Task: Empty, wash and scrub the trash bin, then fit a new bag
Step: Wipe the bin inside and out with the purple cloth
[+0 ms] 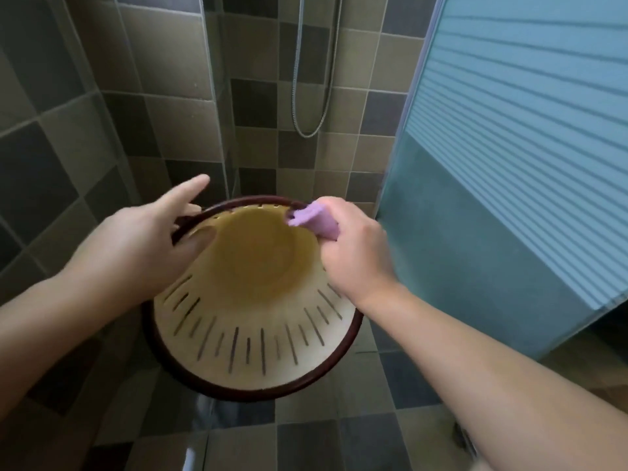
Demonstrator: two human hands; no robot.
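A cream trash bin (pixel 258 348) with slotted walls and a dark red rim is held in the air, its open mouth facing me. Its inside bottom looks yellowish brown. My left hand (pixel 142 243) holds the bin's far left rim, thumb inside the bin and index finger stretched out. My right hand (pixel 353 253) grips a purple cloth (pixel 314 219) and presses it against the inner wall near the far right rim.
Tiled walls in grey and brown surround me, with a shower hose (pixel 311 96) hanging on the far wall. A frosted blue glass door (pixel 509 164) stands close on the right. The tiled floor (pixel 306 443) lies below the bin.
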